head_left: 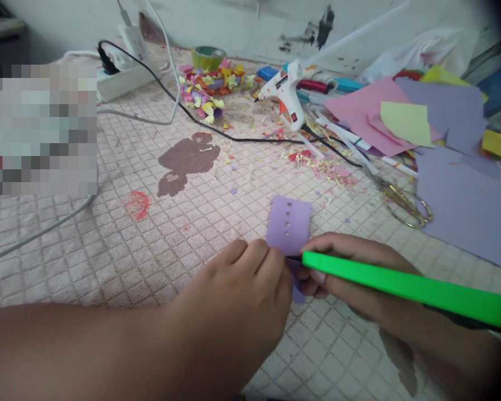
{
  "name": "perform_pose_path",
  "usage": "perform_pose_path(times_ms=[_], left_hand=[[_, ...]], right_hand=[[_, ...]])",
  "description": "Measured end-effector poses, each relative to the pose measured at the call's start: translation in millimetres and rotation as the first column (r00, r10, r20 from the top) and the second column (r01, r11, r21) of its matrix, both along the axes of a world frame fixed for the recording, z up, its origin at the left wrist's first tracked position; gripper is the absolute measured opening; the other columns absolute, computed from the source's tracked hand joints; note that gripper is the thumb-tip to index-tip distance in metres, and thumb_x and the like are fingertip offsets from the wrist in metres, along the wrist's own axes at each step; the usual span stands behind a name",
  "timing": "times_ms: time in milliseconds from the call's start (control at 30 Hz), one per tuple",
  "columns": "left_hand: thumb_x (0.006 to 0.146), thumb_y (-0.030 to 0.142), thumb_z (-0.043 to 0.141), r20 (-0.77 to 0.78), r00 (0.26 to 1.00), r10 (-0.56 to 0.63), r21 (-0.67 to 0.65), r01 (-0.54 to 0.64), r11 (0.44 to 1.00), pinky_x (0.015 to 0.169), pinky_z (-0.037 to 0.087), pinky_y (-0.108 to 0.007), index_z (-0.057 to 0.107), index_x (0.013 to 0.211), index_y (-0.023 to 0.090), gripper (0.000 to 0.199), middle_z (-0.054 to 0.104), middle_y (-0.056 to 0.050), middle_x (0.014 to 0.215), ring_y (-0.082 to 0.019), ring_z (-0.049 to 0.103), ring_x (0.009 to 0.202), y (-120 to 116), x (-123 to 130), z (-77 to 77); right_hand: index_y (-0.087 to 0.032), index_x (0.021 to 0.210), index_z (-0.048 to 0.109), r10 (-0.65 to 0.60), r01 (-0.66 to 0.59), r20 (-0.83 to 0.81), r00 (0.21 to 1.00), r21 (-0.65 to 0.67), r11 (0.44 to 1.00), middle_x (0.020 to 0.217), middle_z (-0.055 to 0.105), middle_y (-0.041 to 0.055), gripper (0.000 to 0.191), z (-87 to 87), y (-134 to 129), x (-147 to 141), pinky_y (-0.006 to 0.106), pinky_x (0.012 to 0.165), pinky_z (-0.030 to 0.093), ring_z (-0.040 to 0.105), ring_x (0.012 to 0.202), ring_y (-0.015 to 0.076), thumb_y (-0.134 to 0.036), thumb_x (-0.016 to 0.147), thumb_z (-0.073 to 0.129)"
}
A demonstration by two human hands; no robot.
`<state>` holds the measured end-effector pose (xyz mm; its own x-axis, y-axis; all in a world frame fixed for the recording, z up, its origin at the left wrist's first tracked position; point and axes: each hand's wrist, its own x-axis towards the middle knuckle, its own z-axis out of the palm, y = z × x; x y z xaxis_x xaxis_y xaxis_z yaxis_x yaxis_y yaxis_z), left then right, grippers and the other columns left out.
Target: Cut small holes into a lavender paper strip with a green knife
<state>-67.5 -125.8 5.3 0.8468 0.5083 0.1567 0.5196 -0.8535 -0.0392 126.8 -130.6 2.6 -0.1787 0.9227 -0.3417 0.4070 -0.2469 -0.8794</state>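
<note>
A strip of purple paper (289, 217) with a line of several small punched holes lies upright before me on the quilted cloth. My left hand (250, 289) curls over the strip's left side, fingers bent and gripping it; their tips are hidden. From the right, my right hand (329, 267) closes round a long bright green tool (392, 281) with a thin dark tip. That tip meets the paper beside my left knuckles. The tool's exact kind cannot be made out. Below the fingers, the lower end of the strip shows.
A white glue gun (286, 92) with its black cord stands at the back, near paper-flower-covered pieces (204, 97) and green tape (207, 57). Gold-handled scissors (407, 203), purple sheets (467, 206) and pink paper (384, 117) lie right. A power strip (123, 81) sits back left.
</note>
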Motion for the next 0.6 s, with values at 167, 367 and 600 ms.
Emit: perform_pose_path(times_ms=[167, 367, 600], left_hand=[[0.077, 0.010, 0.045, 0.006, 1.000, -0.006, 0.003, 0.006, 1.000, 0.056, 0.043, -0.032, 0.064, 0.090, 0.013, 0.023, 0.056, -0.006, 0.076, -0.020, 0.050, 0.068, -0.9, 0.0, 0.3], [0.078, 0.010, 0.045, 0.005, 1.000, -0.004, 0.007, 0.004, 1.000, 0.056, 0.042, -0.032, 0.064, 0.090, 0.012, 0.023, 0.055, -0.006, 0.075, -0.019, 0.049, 0.067, -1.0, 0.1, 0.7], [0.077, 0.010, 0.044, 0.007, 1.000, -0.006, 0.012, 0.006, 1.000, 0.056, 0.042, -0.032, 0.064, 0.090, 0.012, 0.024, 0.055, -0.006, 0.076, -0.020, 0.049, 0.068, -1.1, -0.3, -0.4]], right_hand=[[-0.021, 0.083, 0.069, 0.041, -0.041, 0.002, 0.999, 0.074, 0.996, 0.068, 0.070, 0.0014, 0.011, 3.9, 2.1, -0.2, 0.025, 0.053, 0.052, 0.065, 0.062, 0.0164, -0.016, 0.075, 0.063], [-0.022, 0.075, 0.068, -0.090, 0.090, -0.032, 0.995, 0.011, 0.996, 0.060, 0.067, 0.0011, 0.005, -5.4, 1.3, -5.9, 0.026, 0.047, 0.050, 0.063, 0.054, 0.0166, -0.023, 0.071, 0.064], [-0.022, 0.079, 0.067, 0.031, -0.029, -0.037, 0.999, 0.039, 0.999, 0.066, 0.068, 0.0009, 0.009, -1.5, 0.7, 0.0, 0.026, 0.052, 0.051, 0.064, 0.060, 0.0156, -0.017, 0.074, 0.060]])
